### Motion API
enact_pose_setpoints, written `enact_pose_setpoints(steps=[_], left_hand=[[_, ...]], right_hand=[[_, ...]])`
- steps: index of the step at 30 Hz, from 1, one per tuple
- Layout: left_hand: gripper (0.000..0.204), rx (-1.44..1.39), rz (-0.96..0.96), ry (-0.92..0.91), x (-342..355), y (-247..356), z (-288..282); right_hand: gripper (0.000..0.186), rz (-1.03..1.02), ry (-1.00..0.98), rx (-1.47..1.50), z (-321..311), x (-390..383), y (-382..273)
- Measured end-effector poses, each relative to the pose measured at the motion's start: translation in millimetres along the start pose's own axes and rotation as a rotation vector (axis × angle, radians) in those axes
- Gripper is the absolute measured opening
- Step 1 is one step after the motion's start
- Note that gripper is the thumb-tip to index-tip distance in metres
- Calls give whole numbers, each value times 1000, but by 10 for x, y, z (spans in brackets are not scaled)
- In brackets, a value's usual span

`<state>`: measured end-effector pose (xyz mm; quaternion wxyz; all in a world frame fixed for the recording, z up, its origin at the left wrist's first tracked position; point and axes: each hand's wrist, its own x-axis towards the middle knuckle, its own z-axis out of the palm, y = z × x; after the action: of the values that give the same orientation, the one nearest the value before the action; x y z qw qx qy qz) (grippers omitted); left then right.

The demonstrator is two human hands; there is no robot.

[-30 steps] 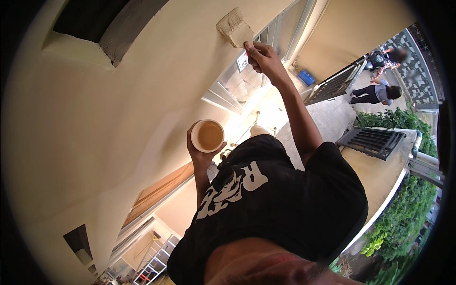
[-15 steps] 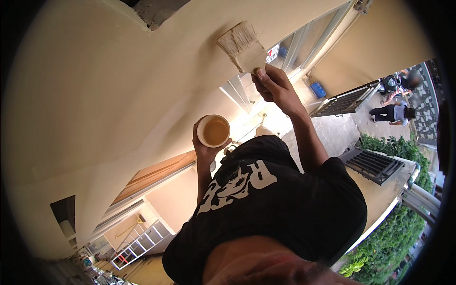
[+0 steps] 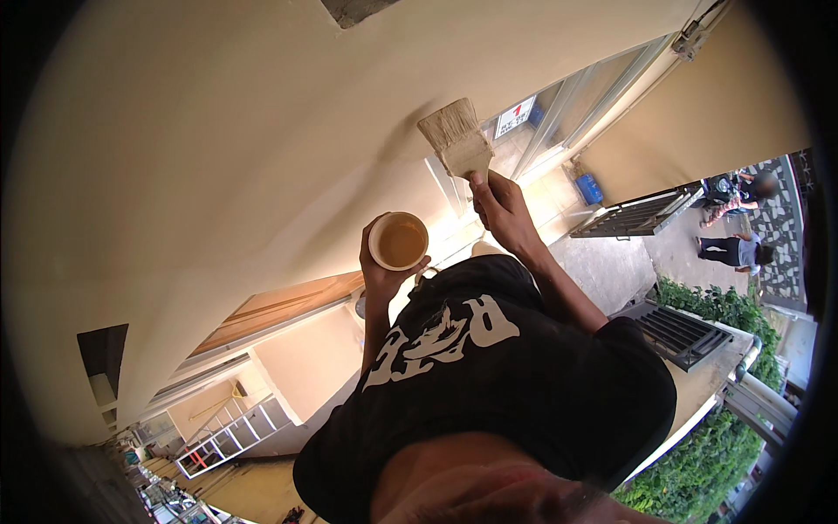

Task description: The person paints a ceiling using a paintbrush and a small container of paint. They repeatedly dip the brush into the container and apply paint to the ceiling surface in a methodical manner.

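Observation:
My right hand (image 3: 504, 212) is closed round the handle of a wide paintbrush (image 3: 458, 140). Its bristles point up and to the left, toward the cream-coloured wall surface (image 3: 262, 131); whether they touch it I cannot tell. Beige paint coats the bristles and the ferrule. In my left hand (image 3: 382, 278) is a round tub (image 3: 374, 241), fingers wrapped about its side. Tan paint (image 3: 402, 243) shows inside the tub, below the rim. The brush is above and to the right of the tub, apart from it.
A glass window (image 3: 559, 109) with a sign lies beyond the brush. To the right are a blue container (image 3: 589, 189), a dark metal gate (image 3: 642, 214) and two people outside. A ladder (image 3: 231, 441) stands at lower left, near a wooden door (image 3: 271, 310). Plants (image 3: 707, 463) grow at lower right.
My right hand and the brush have come down, nearer the tub. The tub stays in my left hand, almost in the same place. The view has shifted slightly.

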<state>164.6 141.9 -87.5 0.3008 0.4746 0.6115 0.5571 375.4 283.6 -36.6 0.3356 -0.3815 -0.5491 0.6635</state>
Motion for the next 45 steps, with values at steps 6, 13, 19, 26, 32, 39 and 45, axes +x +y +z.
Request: enact_pose_setpoints(steps=[6,13,19,26,32,39,45], left_hand=[[97,120,26,-14,68,132,-35],[96,-54,16,-34,-16,7,-94],[91,12,-12,-25,-78,-6,-145],[91,31,-11,-54,41,46,-61],[92,-1,-12,-28,16,-24,-1],[93,3,-32,-69,-9,-53,103],[92,-18,5,-38,-41,-40,39]], right_hand=[[41,-199,-217,220,342,171,-1121],[47,27,-43,-9,224,265,172],[60,-66,62,-201,231,-37,-80],[75,-101,77,-255,186,530,705],[69,64,221,-351,-67,135,1101],[70,-32,174,-211,-321,767,999],[73,76,298,-363,-530,407,1403]])
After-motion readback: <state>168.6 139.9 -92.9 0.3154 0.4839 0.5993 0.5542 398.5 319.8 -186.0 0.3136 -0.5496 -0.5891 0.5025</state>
